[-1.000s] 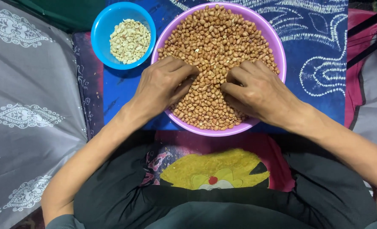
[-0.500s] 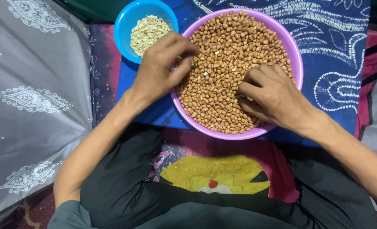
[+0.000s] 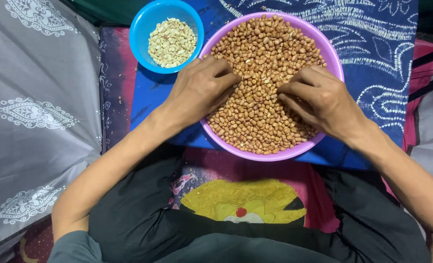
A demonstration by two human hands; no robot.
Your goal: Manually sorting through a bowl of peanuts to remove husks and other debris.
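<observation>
A purple bowl (image 3: 275, 157) heaped with brown-skinned peanuts (image 3: 265, 53) stands in front of me on a blue patterned cloth. My left hand (image 3: 199, 90) lies over the bowl's left rim, its fingers curled into the peanuts at the middle. From the right side, my right hand (image 3: 321, 100) rests in the bowl with its fingertips pinched together on peanuts. The two sets of fingertips nearly meet. A smaller blue bowl (image 3: 139, 36) holding pale skinless peanuts (image 3: 171, 43) stands at the upper left, touching the purple bowl.
The blue cloth with white patterns (image 3: 372, 44) lies under both bowls. A grey fabric with white motifs (image 3: 36, 112) fills the left side. My lap, in dark clothes with a pink and yellow print (image 3: 240, 199), is just below the bowls.
My left hand had reached up to the blue bowl's edge half a second ago and has come back down into the purple bowl. My right hand has stayed among the peanuts.
</observation>
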